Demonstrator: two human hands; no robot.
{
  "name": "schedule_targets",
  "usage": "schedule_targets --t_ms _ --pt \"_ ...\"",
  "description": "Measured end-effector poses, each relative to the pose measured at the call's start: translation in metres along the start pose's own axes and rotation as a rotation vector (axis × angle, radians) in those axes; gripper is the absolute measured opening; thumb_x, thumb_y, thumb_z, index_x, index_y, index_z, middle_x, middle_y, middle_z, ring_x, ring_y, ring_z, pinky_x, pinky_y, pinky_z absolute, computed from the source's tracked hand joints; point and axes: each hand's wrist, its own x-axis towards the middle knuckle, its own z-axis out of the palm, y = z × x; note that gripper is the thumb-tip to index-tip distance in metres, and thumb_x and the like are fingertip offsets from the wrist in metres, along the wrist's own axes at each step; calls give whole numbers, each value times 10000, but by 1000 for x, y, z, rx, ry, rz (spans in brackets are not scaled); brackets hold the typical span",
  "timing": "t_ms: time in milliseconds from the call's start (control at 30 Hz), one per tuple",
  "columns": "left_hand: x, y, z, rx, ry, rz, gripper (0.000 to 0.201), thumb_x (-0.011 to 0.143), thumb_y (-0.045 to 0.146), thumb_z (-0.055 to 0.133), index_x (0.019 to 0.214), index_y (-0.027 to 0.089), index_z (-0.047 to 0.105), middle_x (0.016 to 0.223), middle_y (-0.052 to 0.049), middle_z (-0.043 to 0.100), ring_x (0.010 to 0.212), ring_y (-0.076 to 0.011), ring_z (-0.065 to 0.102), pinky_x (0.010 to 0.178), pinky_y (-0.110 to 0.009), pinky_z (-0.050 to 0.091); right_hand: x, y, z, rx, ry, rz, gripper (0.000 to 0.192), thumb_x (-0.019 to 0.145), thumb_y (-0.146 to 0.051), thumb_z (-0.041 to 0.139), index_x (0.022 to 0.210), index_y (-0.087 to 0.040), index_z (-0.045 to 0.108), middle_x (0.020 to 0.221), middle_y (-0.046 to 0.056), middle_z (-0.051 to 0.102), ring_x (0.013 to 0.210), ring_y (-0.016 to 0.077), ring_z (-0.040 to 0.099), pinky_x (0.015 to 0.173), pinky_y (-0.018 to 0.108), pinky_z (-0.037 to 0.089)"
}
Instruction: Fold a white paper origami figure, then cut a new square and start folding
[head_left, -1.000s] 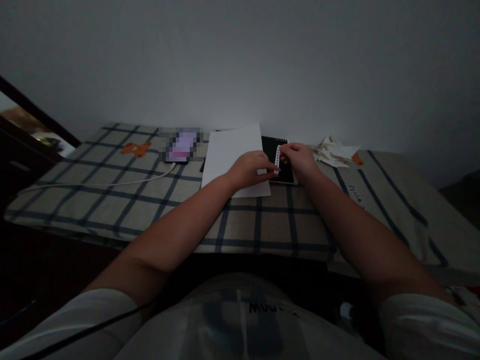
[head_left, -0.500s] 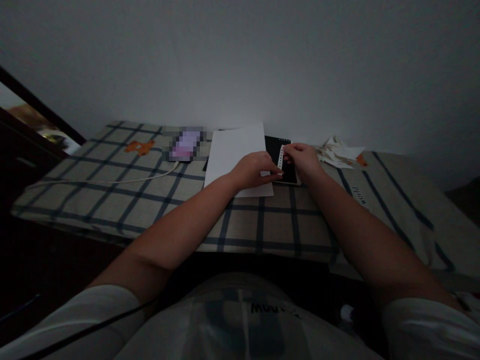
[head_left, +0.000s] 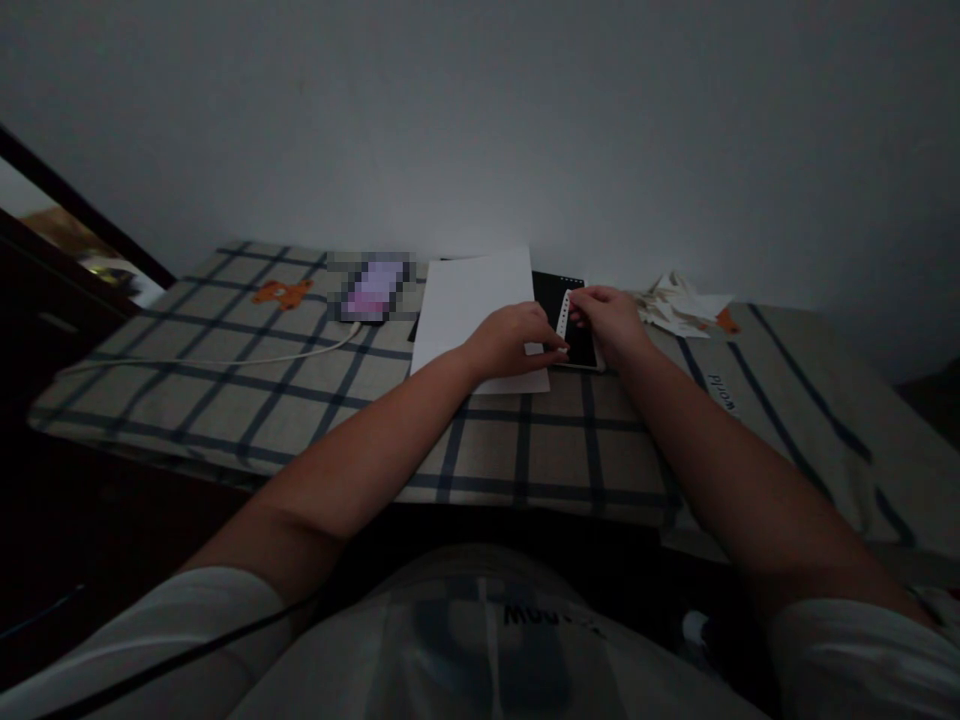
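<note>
A checked cloth (head_left: 225,390) covers the broad surface against the wall; on it lies a white sheet (head_left: 469,300), partly over a black notebook (head_left: 581,345) whose near edge shows pale; a phone (head_left: 371,290) with its cable lies to the left, and crumpled paper scraps (head_left: 679,305) to the right; the left hand (head_left: 514,340) rests on the sheet's near right corner, fingers drawn together and pressing at the strip's lower end; the right hand (head_left: 611,320) pinches the top of a narrow perforated paper strip (head_left: 563,318) lying on the notebook; the strip looks very light, limp and easily torn at its holes, so it is best held by its ends.
</note>
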Motion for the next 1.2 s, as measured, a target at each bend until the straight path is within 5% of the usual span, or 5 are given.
schedule_targets --t_ms 233,633,1200 --pt "1 -1 1 33 -22 -43 172 1008 337 748 1124 292 865 947 -48 799 899 -201 697 804 -332 516 1 -1 -1 -17 -21 -16 178 800 -342 807 759 -214 691 694 -18 651 616 110 568 605 248 470" --pt "0 -2 3 2 -11 30 174 1016 304 724 897 229 825 894 -44 809 889 -205 698 842 -354 536 -2 -2 0 2 -7 -20 149 810 -306 798 753 -213 696 700 -17 673 614 103 575 590 228 460" --pt "0 -22 6 13 126 -86 182 1049 317 707 1141 241 845 999 -61 817 966 -202 708 911 -365 529 -9 -9 3 5 -126 -151 148 807 -353 816 785 -228 739 742 -11 725 679 115 623 635 241 488"
